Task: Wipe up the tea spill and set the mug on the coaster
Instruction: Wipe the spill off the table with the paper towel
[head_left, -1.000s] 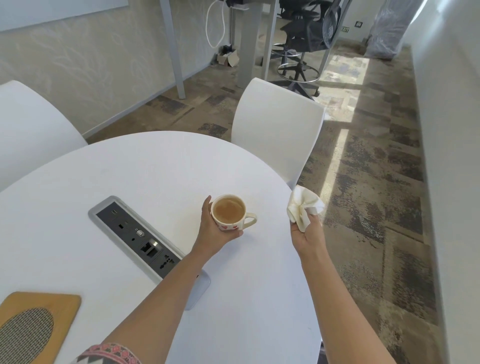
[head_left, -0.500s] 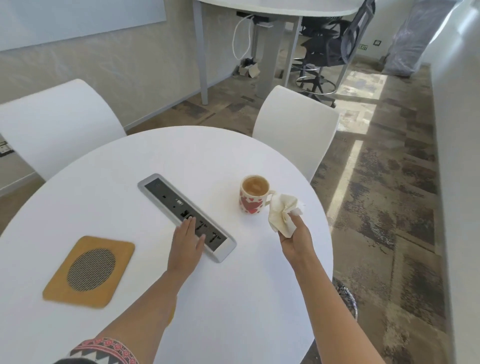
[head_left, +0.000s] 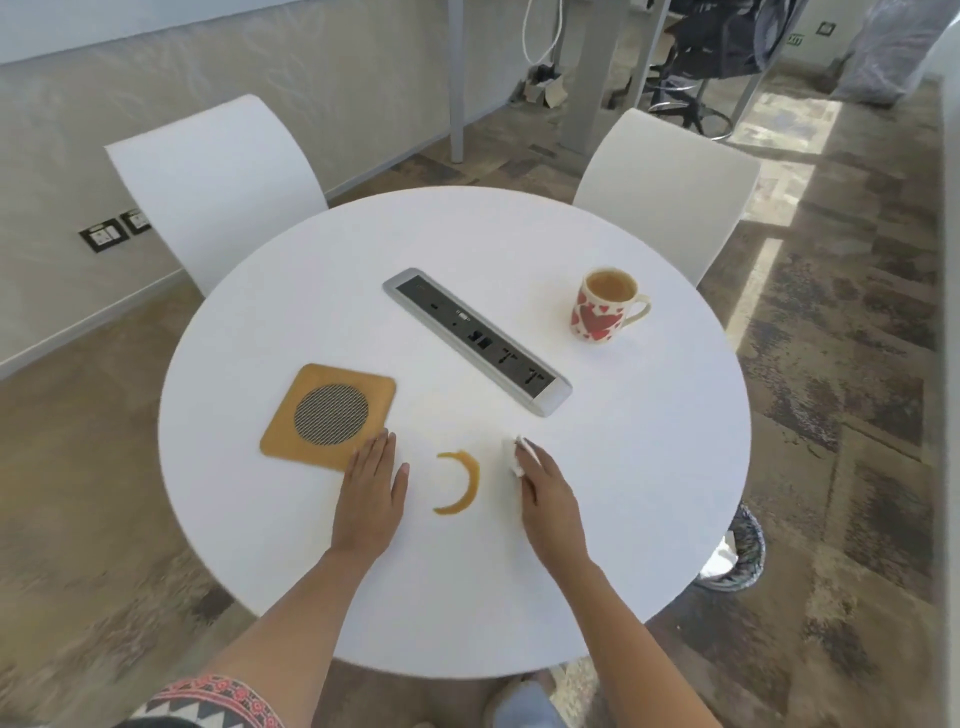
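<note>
A crescent-shaped brown tea spill (head_left: 461, 483) lies on the round white table (head_left: 649, 441), between my two hands. My left hand (head_left: 371, 491) rests flat on the table just left of the spill, fingertips touching the corner of the wooden coaster (head_left: 328, 410). My right hand (head_left: 545, 486) lies to the right of the spill, pressing a white tissue (head_left: 514, 457) that mostly hides under the fingers. The mug (head_left: 602, 310), white with red hearts and full of tea, stands upright at the far right of the table, apart from both hands.
A grey power-socket strip (head_left: 478, 340) runs diagonally across the table's middle, between coaster and mug. Two white chairs (head_left: 218, 182) (head_left: 670, 187) stand behind the table. A second desk and an office chair are farther back.
My left hand has let go of the mug, which now stands on the table, and moved back beside the coaster. My right hand brought the tissue down to the table beside the spill.
</note>
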